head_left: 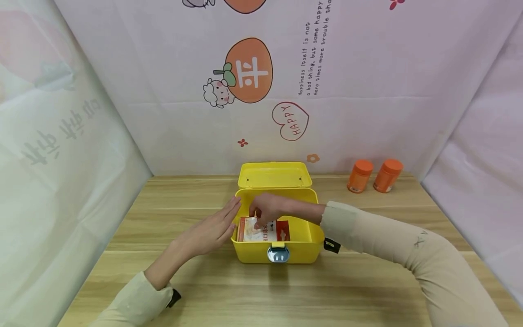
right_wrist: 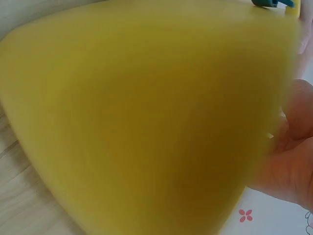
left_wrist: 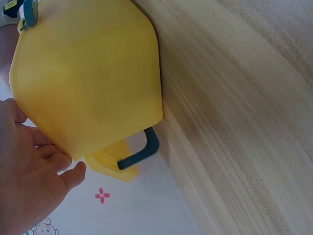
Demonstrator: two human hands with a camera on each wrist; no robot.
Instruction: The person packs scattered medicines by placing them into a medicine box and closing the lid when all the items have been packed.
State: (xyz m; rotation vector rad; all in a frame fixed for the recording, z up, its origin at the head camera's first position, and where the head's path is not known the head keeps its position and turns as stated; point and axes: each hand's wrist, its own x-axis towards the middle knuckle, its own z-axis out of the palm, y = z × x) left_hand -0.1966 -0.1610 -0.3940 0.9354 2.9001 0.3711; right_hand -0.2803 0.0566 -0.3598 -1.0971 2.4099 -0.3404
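A yellow storage box (head_left: pixel 300 255) stands on the table with its lid (head_left: pixel 274 175) raised at the back and a clear latch (head_left: pixel 278 254) at the front. Inside, at the left, is a white-and-red bandage carton (head_left: pixel 245 230). My right hand (head_left: pixel 267 209) reaches into the box and pinches the carton's upper edge, thumb in front. Beside that carton sits a red packet (head_left: pixel 283 230). Straight fingers of my left hand (head_left: pixel 212 229) lie at the box's left rim; the left wrist view shows this hand (left_wrist: pixel 36 166) against the yellow side. Yellow fills most of the right wrist view.
Two orange jars (head_left: pixel 360 176) with orange lids stand at the back right of the wooden table (head_left: pixel 163 213). A dark green handle (left_wrist: pixel 142 154) shows by the yellow box in the left wrist view. Printed white cloth (head_left: pixel 184 127) hangs around the back and sides.
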